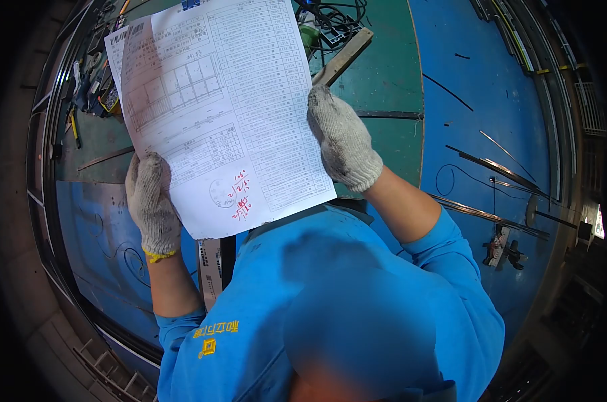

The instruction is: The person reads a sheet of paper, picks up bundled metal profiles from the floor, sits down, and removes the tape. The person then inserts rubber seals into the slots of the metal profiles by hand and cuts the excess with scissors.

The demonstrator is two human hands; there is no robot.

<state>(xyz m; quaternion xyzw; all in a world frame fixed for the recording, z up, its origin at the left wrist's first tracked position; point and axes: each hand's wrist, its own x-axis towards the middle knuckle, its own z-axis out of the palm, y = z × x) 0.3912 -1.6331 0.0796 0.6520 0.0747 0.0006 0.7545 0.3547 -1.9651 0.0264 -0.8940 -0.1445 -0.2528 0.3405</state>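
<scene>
Both hands wear knitted work gloves and hold up a large white paper sheet (203,134) printed with tables, a grid-like line drawing and barcodes. Red handwritten figures stand near its lower edge. My left hand (153,201) grips the lower left edge, thumb in front and fingers partly behind the paper. On the right edge, my right hand (343,141) is closed on the sheet, with its fingertips hidden behind it. Just beyond the right glove, a wooden strip (347,57) lies on the green tabletop (390,67).
Tangled black cables (340,20) lie at the back of the green surface. Pliers-like hand tools (82,87) sit at the left. Long metal profiles (497,167) and black strips rest on the blue surface (464,120) to the right. A cardboard box (209,268) stands near my body.
</scene>
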